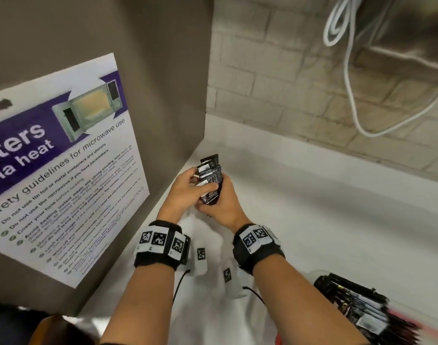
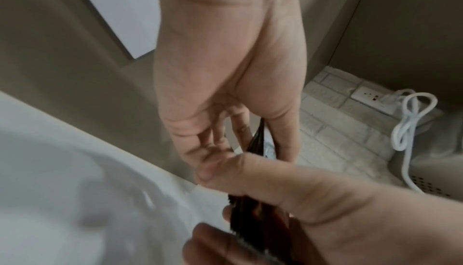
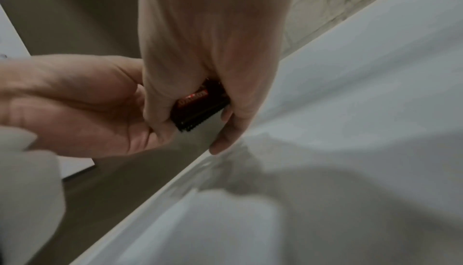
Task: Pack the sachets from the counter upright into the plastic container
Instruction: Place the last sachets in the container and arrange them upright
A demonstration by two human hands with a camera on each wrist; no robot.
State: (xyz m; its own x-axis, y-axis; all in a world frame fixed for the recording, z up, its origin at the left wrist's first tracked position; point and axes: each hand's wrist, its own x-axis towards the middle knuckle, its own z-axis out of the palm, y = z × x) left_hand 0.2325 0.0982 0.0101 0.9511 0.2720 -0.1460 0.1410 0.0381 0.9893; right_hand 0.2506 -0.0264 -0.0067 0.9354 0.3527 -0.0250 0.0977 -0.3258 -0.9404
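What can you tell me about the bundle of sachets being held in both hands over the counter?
The bundle of sachets is a small stack of thin black packets with white printed label panels; the right wrist view shows red lettering and serrated end seals. They look like glossy foil or plastic. The stack is held above the white counter, near the corner by the brown side panel. The left hand and right hand both grip it from opposite sides, fingers curled round it.
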